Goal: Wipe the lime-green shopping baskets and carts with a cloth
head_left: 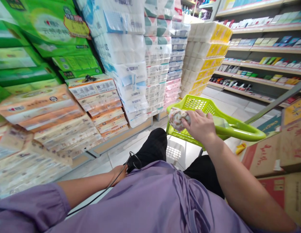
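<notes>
My right hand (pixel 201 125) is closed over the handle (pixel 245 130) of a bright green shopping cart (pixel 208 105). A soft, floral-patterned bundle (pixel 177 119) lies under its thumb and fingertips, along the line of the handle; I cannot tell whether it is wrapped round the bar or held against it. Low by my left thigh is my left hand (pixel 120 173), its fingers hidden behind the purple top and a dark shape. A thin black cable (pixel 99 195) runs along that forearm and loops near the wrist.
Tall stacks of tissue packs (pixel 131 68) line the left side, with green packs (pixel 53 35) above orange ones (pixel 94 92). Yellow-and-white paper packs (pixel 206 55) stand beyond the cart. Stocked shelves (pixel 267 48) fill the back right, and cardboard boxes (pixel 267 152) stand close on my right.
</notes>
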The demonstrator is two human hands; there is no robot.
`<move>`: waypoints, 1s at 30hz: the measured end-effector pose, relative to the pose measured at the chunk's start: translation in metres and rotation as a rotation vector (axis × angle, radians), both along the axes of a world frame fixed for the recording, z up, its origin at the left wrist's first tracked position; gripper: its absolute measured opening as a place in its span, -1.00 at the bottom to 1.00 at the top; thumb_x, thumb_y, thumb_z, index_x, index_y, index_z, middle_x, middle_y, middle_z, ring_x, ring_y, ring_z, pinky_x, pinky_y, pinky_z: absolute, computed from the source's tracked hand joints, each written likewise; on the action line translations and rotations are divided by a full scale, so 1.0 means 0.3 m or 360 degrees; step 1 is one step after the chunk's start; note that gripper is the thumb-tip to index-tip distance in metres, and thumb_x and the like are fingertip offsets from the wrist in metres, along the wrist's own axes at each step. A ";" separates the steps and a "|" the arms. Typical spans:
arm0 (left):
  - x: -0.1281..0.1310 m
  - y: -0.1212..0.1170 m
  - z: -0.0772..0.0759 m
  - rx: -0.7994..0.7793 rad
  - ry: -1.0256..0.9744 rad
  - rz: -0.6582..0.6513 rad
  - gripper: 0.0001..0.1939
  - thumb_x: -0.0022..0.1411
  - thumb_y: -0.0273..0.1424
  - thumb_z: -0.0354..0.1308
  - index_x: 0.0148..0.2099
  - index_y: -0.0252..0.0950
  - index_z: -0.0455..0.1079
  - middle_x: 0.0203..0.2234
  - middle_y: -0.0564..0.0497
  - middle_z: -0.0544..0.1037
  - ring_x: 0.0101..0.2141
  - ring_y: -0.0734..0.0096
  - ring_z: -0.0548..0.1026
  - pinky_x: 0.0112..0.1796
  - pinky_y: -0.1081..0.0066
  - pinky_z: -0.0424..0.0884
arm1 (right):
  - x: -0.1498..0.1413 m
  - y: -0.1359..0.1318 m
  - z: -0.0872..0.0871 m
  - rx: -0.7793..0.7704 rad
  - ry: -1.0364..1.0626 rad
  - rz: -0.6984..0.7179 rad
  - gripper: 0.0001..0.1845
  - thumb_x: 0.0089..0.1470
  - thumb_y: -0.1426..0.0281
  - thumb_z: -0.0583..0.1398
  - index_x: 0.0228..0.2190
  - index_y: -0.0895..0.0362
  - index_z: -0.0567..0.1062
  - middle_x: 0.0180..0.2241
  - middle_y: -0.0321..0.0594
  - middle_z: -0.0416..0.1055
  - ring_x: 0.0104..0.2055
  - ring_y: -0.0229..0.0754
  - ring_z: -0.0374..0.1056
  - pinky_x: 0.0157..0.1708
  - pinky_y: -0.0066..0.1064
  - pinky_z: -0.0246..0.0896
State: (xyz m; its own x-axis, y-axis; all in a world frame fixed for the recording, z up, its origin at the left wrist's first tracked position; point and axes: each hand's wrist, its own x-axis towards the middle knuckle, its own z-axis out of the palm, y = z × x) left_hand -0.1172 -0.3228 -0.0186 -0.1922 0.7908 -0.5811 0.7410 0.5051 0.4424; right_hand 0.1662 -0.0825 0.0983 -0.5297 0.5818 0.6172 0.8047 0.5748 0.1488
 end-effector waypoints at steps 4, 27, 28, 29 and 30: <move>-0.044 0.039 0.152 -0.0114 0.0301 -0.0415 -0.92 -0.21 -0.37 0.11 -0.55 -0.24 0.29 -0.68 0.07 0.27 -0.44 0.12 0.44 -0.31 0.19 0.39 | 0.007 -0.003 0.002 -0.0003 -0.0059 0.0011 -0.65 0.21 0.19 -0.01 -0.17 0.14 0.41 -0.24 -0.07 0.47 -0.08 0.03 0.21 -0.11 -0.20 -0.13; 0.035 0.168 0.395 0.0544 -0.1877 0.0652 -0.41 -0.06 -0.37 0.39 0.05 -0.31 0.36 -0.16 -0.10 0.58 -0.24 0.34 0.56 -0.17 0.41 0.47 | 0.016 0.025 -0.006 -0.0256 0.0614 0.0230 -0.83 0.07 0.33 0.08 -0.42 0.11 0.45 -0.38 -0.15 0.47 -0.27 -0.10 0.32 -0.21 -0.32 0.10; 0.074 0.190 0.407 0.0674 -0.1803 0.0633 -0.40 -0.04 -0.34 0.38 0.08 -0.30 0.36 -0.15 -0.10 0.58 -0.22 0.30 0.56 -0.16 0.38 0.48 | 0.011 0.015 0.001 -0.0347 0.0812 0.0214 -0.85 0.02 0.34 0.09 -0.50 0.10 0.41 -0.46 -0.20 0.44 -0.35 -0.14 0.31 -0.28 -0.35 0.12; 0.110 0.212 0.421 0.0846 -0.1676 0.0590 -0.40 -0.01 -0.30 0.36 0.09 -0.30 0.36 -0.12 -0.11 0.58 -0.18 0.25 0.55 -0.14 0.34 0.48 | 0.001 -0.001 0.007 -0.0452 0.1037 0.0190 -0.86 -0.03 0.35 0.11 -0.56 0.09 0.37 -0.53 -0.25 0.38 -0.42 -0.18 0.27 -0.36 -0.38 0.11; 0.141 0.233 0.435 0.1055 -0.1486 0.0521 -0.41 0.03 -0.26 0.33 0.11 -0.30 0.36 -0.09 -0.12 0.56 -0.13 0.19 0.54 -0.11 0.29 0.48 | -0.015 -0.024 0.013 -0.0565 0.1300 0.0161 -0.87 -0.08 0.35 0.13 -0.59 0.08 0.33 -0.59 -0.31 0.33 -0.48 -0.21 0.23 -0.42 -0.41 0.10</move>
State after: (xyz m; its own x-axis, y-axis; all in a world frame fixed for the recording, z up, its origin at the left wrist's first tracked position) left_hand -0.0749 -0.2528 0.1120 -0.1604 0.9820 -0.0999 -0.1279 0.0797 0.9886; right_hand 0.1618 -0.0897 0.1022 -0.0633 0.7846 0.6167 0.5244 0.5519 -0.6483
